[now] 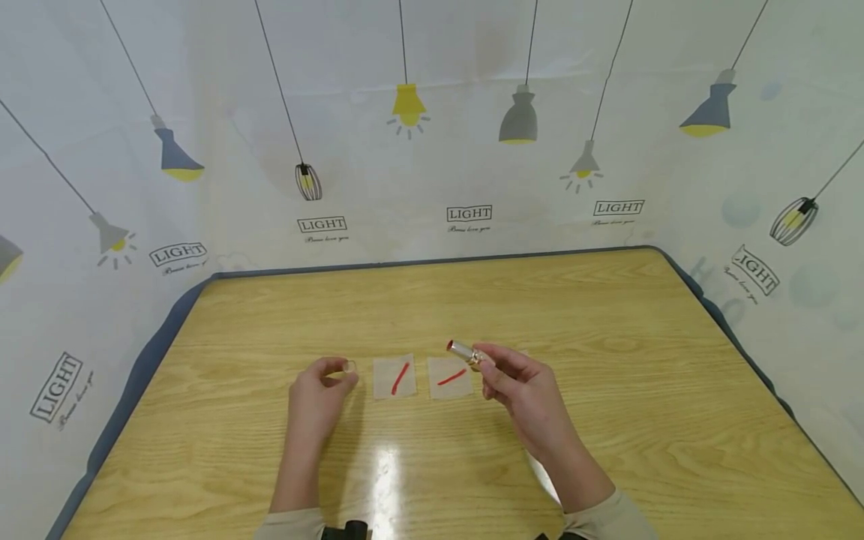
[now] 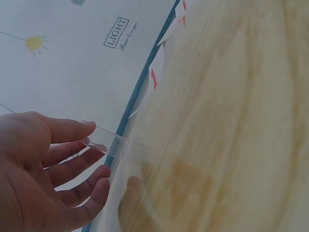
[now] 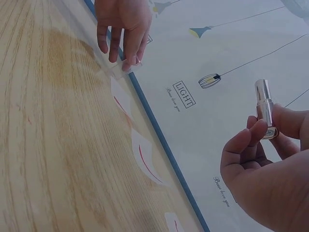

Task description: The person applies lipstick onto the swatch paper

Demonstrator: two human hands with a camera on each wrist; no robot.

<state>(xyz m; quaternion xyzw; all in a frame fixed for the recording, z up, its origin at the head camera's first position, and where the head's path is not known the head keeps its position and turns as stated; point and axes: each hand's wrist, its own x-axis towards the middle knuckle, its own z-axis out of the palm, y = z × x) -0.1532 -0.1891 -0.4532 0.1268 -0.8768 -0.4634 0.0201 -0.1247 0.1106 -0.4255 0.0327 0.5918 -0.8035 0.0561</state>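
Observation:
In the head view my right hand [image 1: 533, 397] holds a lipstick [image 1: 462, 351] with a shiny silver and gold case. Its red tip points up and to the left, above the table. The right wrist view shows the lipstick [image 3: 263, 99] upright between thumb and fingers. My left hand [image 1: 317, 397] pinches a clear, see-through cap [image 2: 116, 144] between thumb and fingertips, its other fingers loosely bent. Between the hands lie a left paper square [image 1: 382, 375] and a right paper square [image 1: 440, 391], each with a red stroke. The right hand partly covers the right square's edge.
A third paper [image 3: 170, 218] with a red mark shows at the bottom of the right wrist view. The wooden table [image 1: 223, 420] has a dark blue rim [image 1: 304, 270]. Behind it hangs a white sheet [image 1: 378, 180] printed with lamps.

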